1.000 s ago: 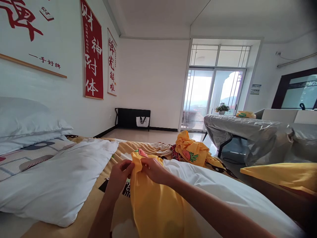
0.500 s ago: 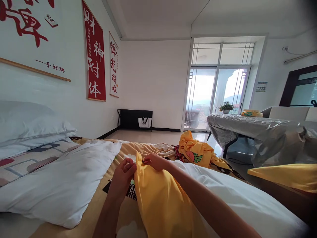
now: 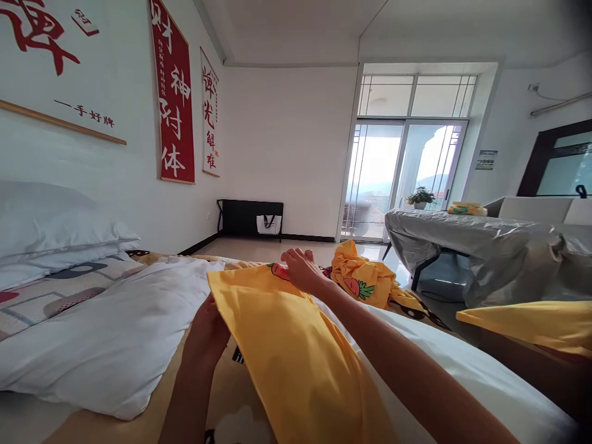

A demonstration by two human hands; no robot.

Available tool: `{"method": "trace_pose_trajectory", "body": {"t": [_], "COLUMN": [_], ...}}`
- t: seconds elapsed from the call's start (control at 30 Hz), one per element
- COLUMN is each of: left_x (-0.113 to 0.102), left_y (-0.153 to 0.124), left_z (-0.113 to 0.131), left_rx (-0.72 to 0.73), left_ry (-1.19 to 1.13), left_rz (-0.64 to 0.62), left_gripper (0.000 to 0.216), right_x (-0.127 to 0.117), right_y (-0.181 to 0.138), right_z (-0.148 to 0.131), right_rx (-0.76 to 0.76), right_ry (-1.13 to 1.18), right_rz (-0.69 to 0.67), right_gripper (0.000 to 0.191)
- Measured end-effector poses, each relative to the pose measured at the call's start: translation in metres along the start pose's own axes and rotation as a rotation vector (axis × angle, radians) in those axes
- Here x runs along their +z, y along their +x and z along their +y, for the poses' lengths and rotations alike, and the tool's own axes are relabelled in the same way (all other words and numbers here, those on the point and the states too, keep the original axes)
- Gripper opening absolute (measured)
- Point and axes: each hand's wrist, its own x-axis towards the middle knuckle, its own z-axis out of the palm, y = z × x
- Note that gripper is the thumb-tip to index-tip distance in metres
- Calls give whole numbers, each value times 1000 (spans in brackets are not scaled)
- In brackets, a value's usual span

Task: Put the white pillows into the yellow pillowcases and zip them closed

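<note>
A yellow pillowcase (image 3: 272, 327) with a bit of red print on its top edge is stretched up in front of me, its lower part running toward my body. My left hand (image 3: 207, 327) grips its left edge near the upper corner; those fingers are partly hidden behind the cloth. My right hand (image 3: 300, 270) pinches the top edge beside the red print, fingers bent. Left of my left hand lies a white pillow (image 3: 115, 333). Past my right hand is a crumpled yellow cloth (image 3: 361, 277) printed with a carrot. White bedding (image 3: 430, 351) spreads under my right forearm.
The bed has a brown patterned sheet (image 3: 185, 382), with more white pillows (image 3: 55, 222) against the left wall. A plastic-covered table (image 3: 462, 237) stands at the right, bearing a potted plant (image 3: 420, 197). Another yellow cloth (image 3: 531, 324) shows at the right edge.
The pillowcase's upper edge has been spread wider, its left corner now farther left. My left hand has shifted left and partly behind the cloth; my right hand has risen a little and moved right.
</note>
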Motion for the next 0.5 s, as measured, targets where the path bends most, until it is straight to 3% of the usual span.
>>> {"method": "trace_pose_trajectory", "body": {"t": [0.1,0.23,0.3,0.5], "left_x": [-3,3,9,18], "left_y": [0,-6,-10,-12], "left_z": [-1,-1,-2,-6], "left_rx": [69,90,89,118], "left_ry": [88,157,153,163], "left_rz": [82,60,61,131], "left_gripper": [46,44,41,39], "right_x": [-6,-13,-14,-9], "right_y": [-10,-24,-29,-35], "right_z": [-27,-71,-88,-100], "right_rx": [0,-12,28,207], "right_ry": [122,507,603,714], "right_rz": [95,-152,-213,-150], "right_gripper": [18,19,18,12]}}
